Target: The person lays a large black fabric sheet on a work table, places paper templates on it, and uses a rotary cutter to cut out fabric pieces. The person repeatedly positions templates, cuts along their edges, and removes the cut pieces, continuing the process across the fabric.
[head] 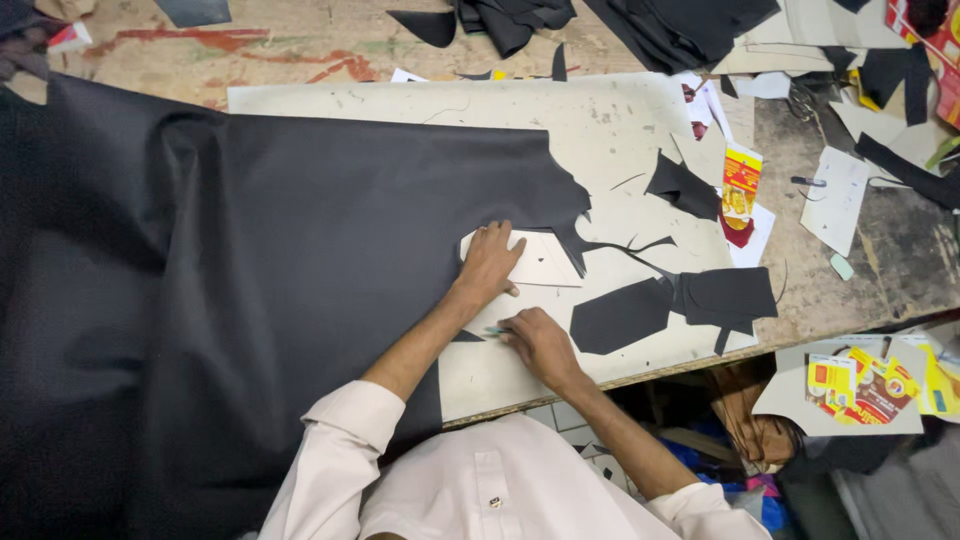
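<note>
While the left hand lies flat, fingers spread, on a pale card pattern piece, it pins that template against the big sheet of black material so the card cannot slide along the edge being worked. The template sits at the sheet's ragged right edge, partly on the black material and partly over the cream cutting board beneath. The right hand is curled closed around a small tool with a bluish tip, pinched between thumb and fingers; whether it is a blade or a marker is too small to tell. Its tip rests just below the template's lower edge, close to the left wrist, which suits tracing or cutting along the card's outline.

2 larger cut black shapes lie to the right on the board, just beside each other, and a smaller black offcut sits higher up, all set apart from the working edge. A red and yellow printed packet stands near the board's right rim. More black scraps lie at the far side of the worn wooden table.
</note>
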